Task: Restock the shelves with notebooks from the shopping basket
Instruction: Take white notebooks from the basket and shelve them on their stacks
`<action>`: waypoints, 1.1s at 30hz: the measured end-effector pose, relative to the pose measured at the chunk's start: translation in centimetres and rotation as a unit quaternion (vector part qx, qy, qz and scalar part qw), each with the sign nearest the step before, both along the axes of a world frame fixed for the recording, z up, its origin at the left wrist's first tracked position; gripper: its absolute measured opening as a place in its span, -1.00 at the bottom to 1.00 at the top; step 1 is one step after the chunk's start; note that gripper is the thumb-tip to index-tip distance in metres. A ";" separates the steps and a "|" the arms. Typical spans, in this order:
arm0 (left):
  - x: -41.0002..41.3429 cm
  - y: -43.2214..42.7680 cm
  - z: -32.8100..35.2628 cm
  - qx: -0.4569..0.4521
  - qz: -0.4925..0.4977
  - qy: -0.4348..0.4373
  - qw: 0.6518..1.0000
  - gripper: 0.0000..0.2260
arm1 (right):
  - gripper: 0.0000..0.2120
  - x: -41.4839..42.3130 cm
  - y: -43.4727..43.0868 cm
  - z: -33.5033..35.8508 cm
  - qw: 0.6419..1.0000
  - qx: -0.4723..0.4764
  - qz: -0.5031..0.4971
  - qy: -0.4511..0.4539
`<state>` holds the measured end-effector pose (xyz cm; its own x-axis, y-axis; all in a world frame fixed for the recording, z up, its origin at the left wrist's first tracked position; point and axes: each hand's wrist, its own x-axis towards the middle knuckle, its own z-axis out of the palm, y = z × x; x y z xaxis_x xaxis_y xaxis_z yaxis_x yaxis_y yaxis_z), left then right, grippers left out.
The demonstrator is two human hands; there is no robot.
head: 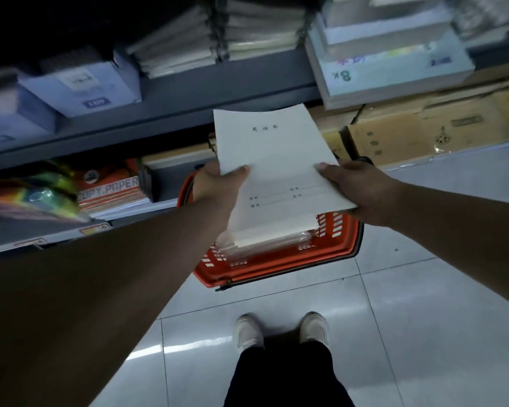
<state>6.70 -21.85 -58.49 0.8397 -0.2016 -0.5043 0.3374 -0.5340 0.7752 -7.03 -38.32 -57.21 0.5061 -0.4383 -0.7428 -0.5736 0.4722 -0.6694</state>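
View: looking down from head height at a shop aisle, where a red shopping basket (276,265) sits on the tiled floor (423,289) just ahead of the person's pale shoes (249,330).
Notebooks: a thick stack of pale notebooks (279,171), loose clear wrap showing at its near end, is held in the air directly above the basket. The far edge tips up toward the shelving.
Left hand: the left hand (215,186) grasps the stack's left edge above the basket's left rim, thumb on the top cover, fingers tucked beneath.
Right hand: the right hand (356,189) grasps the stack's right edge above the basket's right rim, thumb on top, fingers hidden underneath.
Shelf: beyond and above the basket, a grey shelf (188,113) carries blurred stacks of paper goods.
Lower shelf: left of the basket lie packs marked copy paper (112,189).
Boxes: cardboard boxes (423,133) stand beyond the basket to the right.
Basket contents: hidden by the stack, so I cannot tell what remains.
Step in hand: probably carrying the stack from basket to shelf.
Doing it well: grip evenly on both sides so the slippery wrap does not let notebooks slide. Level the stack, clear the shelf's front edge, then set it flat among matching stock; blur hides which spot suits.
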 end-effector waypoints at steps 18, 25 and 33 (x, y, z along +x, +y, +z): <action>-2.9 -0.3 26.2 -0.047 -0.028 -0.081 0.995 -0.77 | -0.89 -3.6 0.1 23.6 0.983 -0.141 -0.002 -0.115; -5.3 -0.2 31.5 -0.080 -0.020 -0.092 0.992 -0.87 | -0.90 -5.4 -0.1 28.3 0.976 -0.179 0.017 -0.120; -7.3 -0.5 36.6 -0.131 -0.018 -0.051 0.990 -0.75 | -0.90 -7.0 -1.3 32.7 0.962 -0.229 0.010 -0.146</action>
